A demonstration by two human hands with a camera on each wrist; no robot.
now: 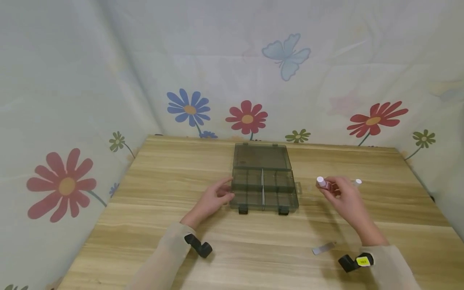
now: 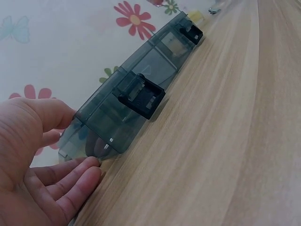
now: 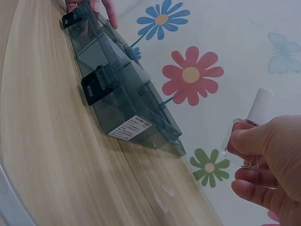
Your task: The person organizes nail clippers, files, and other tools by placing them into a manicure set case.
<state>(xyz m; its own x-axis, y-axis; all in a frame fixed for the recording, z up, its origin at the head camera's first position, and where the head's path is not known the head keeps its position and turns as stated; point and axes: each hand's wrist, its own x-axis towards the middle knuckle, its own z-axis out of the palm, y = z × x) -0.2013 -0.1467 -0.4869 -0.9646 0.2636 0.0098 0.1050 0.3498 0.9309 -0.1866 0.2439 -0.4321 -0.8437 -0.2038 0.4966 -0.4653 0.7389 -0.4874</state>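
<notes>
A translucent dark grey compartment box (image 1: 275,189) lies on the wooden table, its lid (image 1: 261,156) folded back toward the wall. My left hand (image 1: 214,198) holds the box's left end, with digits at the top edge and the lower corner in the left wrist view. To the right of the box, my right hand (image 1: 344,197) pinches a small clear nail polish bottle (image 3: 233,141) between thumb and fingers. Its white cap (image 1: 320,181) points up, and the bottle is raised above the table.
Behind my right hand shows another white cap (image 1: 358,182). A small flat silvery piece (image 1: 324,248) lies nearer me on the right. Two black latches (image 1: 284,210) project from the box's front. Flower-printed fabric (image 1: 246,72) encloses the table's back and sides.
</notes>
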